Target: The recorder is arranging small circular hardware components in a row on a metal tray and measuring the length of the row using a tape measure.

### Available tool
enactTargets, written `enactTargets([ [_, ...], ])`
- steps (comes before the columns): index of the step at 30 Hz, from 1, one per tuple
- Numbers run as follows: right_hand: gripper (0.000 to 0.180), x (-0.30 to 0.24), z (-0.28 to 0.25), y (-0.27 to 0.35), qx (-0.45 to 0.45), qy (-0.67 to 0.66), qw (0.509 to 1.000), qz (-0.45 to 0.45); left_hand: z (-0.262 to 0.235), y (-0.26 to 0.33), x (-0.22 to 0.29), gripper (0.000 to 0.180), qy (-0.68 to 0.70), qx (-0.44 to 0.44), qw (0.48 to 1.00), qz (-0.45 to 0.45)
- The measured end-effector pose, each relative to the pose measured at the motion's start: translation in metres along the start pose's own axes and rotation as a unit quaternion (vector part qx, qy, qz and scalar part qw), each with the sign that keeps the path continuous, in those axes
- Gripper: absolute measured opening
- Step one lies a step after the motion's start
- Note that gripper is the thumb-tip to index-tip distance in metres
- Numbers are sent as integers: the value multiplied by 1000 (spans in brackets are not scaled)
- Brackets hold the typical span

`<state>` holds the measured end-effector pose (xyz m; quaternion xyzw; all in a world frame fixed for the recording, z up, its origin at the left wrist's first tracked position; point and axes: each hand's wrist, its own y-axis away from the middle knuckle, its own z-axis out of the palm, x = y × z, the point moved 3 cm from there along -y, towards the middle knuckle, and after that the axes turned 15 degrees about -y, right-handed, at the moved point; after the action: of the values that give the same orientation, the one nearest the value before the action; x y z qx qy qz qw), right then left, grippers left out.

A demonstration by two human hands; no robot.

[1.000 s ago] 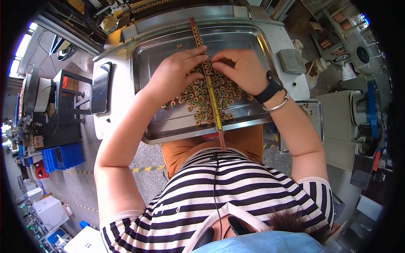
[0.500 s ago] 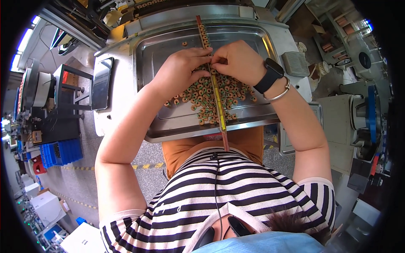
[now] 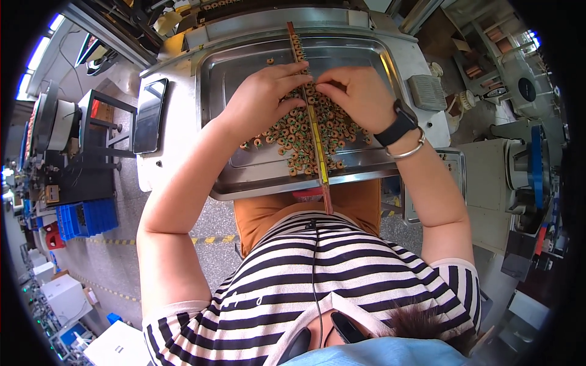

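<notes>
A long narrow strip (image 3: 317,143), red at the ends and yellow along its near part, lies across a metal tray (image 3: 215,190). Small ring-shaped coils with green bits sit in a row (image 3: 297,47) along its far part. Beneath and beside it is a heap of loose coils (image 3: 296,141). My left hand (image 3: 268,91) grips the strip from the left, fingers across it and thumb lower down by its edge. Just right of the strip is my right hand (image 3: 354,91), thumb and forefinger pinched together; whatever is between those fingertips is too small to make out.
One loose coil (image 3: 270,61) lies apart at the tray's far left. Left of the tray, a dark phone-like slab (image 3: 150,116) rests on the white table. A grey ribbed box (image 3: 427,93) stands to the right. Blue bins (image 3: 88,221) are on the floor at left.
My right hand has drawn slightly right and down, its fingertips coming away from my left fingers. My left hand stays on the strip, its fingers a little more spread.
</notes>
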<state>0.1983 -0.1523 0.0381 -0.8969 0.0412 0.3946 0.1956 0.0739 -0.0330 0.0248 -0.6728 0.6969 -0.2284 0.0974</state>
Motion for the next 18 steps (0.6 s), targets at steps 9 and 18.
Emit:
enactTargets([
  [9,15,1,15,16,11,-28,999,11,6,4,4,34,-31,-3,999,36],
  [18,12,1,18,19,46,-115,989,83,1,3,16,31,-83,20,996,34],
])
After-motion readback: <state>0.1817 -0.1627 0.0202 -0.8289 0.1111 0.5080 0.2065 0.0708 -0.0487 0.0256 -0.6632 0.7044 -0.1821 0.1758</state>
